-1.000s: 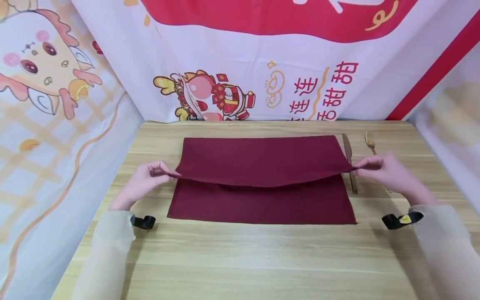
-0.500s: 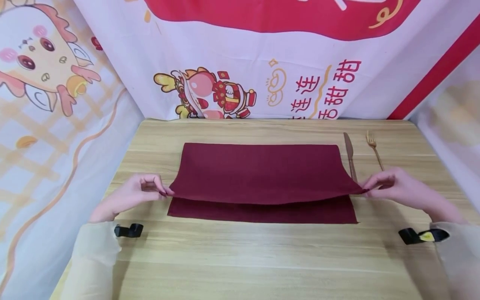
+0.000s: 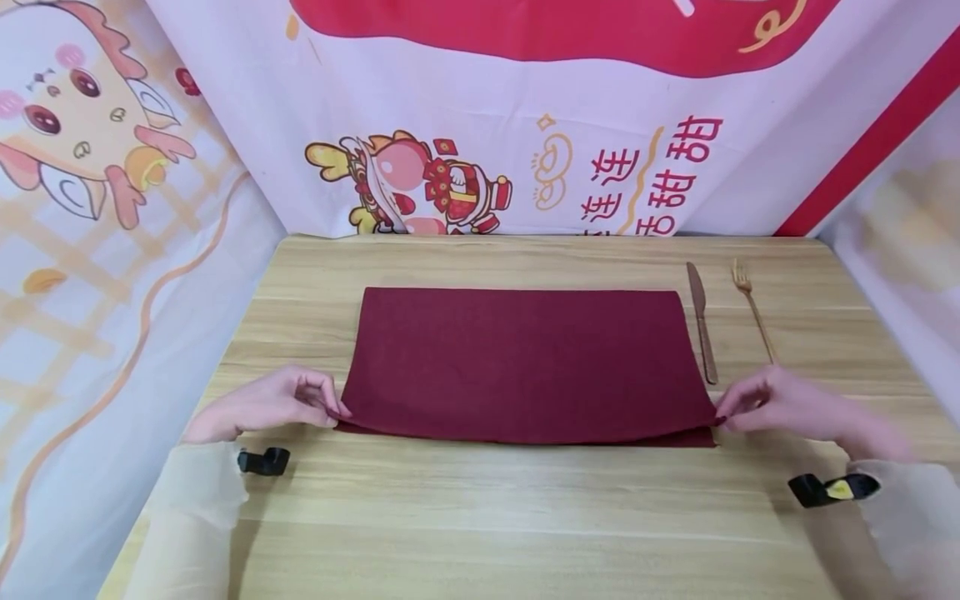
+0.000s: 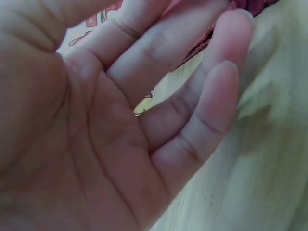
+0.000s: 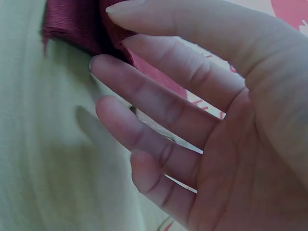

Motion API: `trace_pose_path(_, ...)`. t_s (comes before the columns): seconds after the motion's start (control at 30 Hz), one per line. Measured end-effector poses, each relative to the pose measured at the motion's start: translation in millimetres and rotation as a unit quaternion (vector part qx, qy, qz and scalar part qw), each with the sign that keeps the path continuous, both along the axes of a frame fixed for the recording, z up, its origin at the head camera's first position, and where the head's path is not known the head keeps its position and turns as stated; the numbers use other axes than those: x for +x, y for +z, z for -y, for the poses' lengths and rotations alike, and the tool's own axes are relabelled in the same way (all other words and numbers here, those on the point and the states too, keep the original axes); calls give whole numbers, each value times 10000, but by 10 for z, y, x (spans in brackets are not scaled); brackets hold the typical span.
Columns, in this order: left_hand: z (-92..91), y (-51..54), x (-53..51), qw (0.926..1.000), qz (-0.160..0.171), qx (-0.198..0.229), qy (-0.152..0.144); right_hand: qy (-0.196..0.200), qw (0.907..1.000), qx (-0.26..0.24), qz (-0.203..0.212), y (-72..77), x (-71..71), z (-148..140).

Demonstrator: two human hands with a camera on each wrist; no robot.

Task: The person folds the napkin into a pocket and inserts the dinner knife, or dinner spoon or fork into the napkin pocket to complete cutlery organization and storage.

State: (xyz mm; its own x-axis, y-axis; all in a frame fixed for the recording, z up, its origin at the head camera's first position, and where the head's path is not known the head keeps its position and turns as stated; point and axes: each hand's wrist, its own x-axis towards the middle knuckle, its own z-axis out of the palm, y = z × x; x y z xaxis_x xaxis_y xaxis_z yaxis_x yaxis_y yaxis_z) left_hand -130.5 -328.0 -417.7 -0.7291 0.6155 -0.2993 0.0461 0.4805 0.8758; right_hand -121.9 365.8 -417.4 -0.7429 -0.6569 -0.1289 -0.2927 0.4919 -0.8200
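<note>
Left hand (image 3: 273, 402) and right hand (image 3: 795, 408) both grasping: each pinches one near corner of the upper layer of a dark red cloth (image 3: 517, 367) between thumb and forefinger. Right wrist view bears out the right-hand pinch, the other three fingers extended clear of the fabric; in the left wrist view the gripping tips run out of frame. Cloth lies doubled on a pale wood-grain table (image 3: 480, 533), centred between the hands. Its upper near edge sags slightly between the two grips — a thin strip of the lower layer shows beneath, widest toward the right corner, where a loose thread hangs. Gold-toned knife (image 3: 702, 321) just beside the cloth's right edge, blade pointing away, handle end near the right fingertips. Farther right, a gold fork (image 3: 752, 308), tines away, handle running down to the back of the right hand; cannot tell whether they touch. Behind the table, a white and red printed hanging (image 3: 450, 92) — cartoon figure, red characters. Pale sleeves (image 3: 195, 508) on both arms.
</note>
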Motion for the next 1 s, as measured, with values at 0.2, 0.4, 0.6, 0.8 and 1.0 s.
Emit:
trace_pose_path(0.2,-11,-37,-34,9999,-63,111,-21,-45,9996,23,284,-117,27,56)
trace_pose_path(0.4,-7,-13,-59,9992,-350,-124,119,-262,9978,249,564,-81,40,65)
trace_pose_path(0.6,-30,-13,-232,9831,-805,-330,1610,-1330,9886,697,-73,-23,-72,156)
trace_pose_path(0.8,-75,9,-519,9596,-1174,-428,2519,-2350,9666,929,-420,6,-343,151)
trace_pose_path(1.0,-243,-5,-776,9468,-1415,-876,2753,-2906,9531,822,-204,-12,-619,235)
